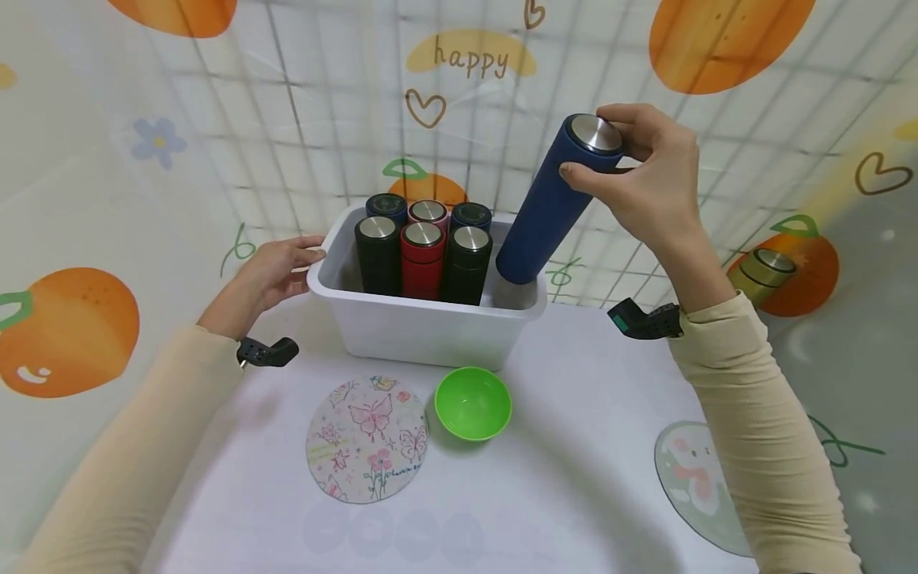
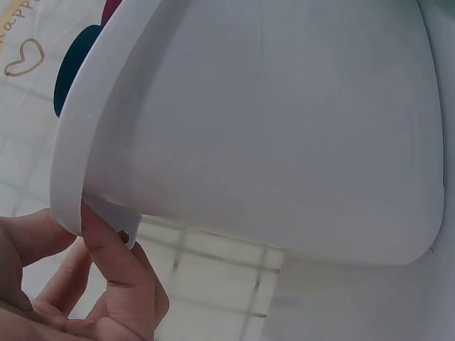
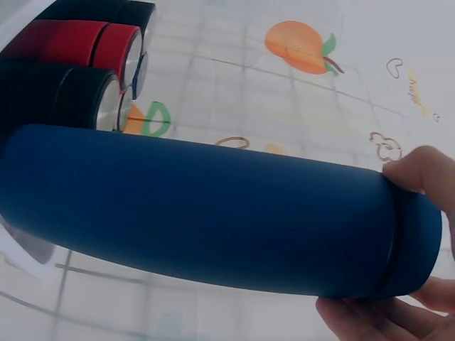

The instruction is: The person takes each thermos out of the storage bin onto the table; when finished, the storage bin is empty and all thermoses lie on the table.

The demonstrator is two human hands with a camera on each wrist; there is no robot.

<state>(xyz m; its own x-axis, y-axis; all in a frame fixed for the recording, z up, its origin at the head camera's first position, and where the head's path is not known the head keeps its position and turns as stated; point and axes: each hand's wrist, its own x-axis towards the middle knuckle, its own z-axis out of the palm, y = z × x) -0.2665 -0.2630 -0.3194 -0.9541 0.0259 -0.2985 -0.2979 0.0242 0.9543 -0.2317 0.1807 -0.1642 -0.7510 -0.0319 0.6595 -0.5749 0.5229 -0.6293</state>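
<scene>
My right hand (image 1: pixel 651 171) grips a blue thermos flask (image 1: pixel 548 209) near its steel-topped lid. The flask is tilted, and its lower end is at the right end of a white plastic tub (image 1: pixel 430 331); whether it touches the tub I cannot tell. In the right wrist view the thumb and fingers hold the blue flask (image 3: pixel 206 209) from opposite sides. My left hand (image 1: pixel 276 267) pinches the tub's left rim, thumb and fingers on either side of it in the left wrist view. Inside the tub several flasks stand upright, among them a red flask (image 1: pixel 423 263) and a dark one (image 1: pixel 468 267).
A green bowl (image 1: pixel 473 404) sits before the tub, beside a round butterfly mat (image 1: pixel 367 440). Partly under the right forearm lies a rabbit-print mat (image 1: pixel 692 470). A yellowish flask (image 1: pixel 762 275) stands behind the right wrist. A printed curtain (image 1: pixel 323 119) hangs close behind the tub.
</scene>
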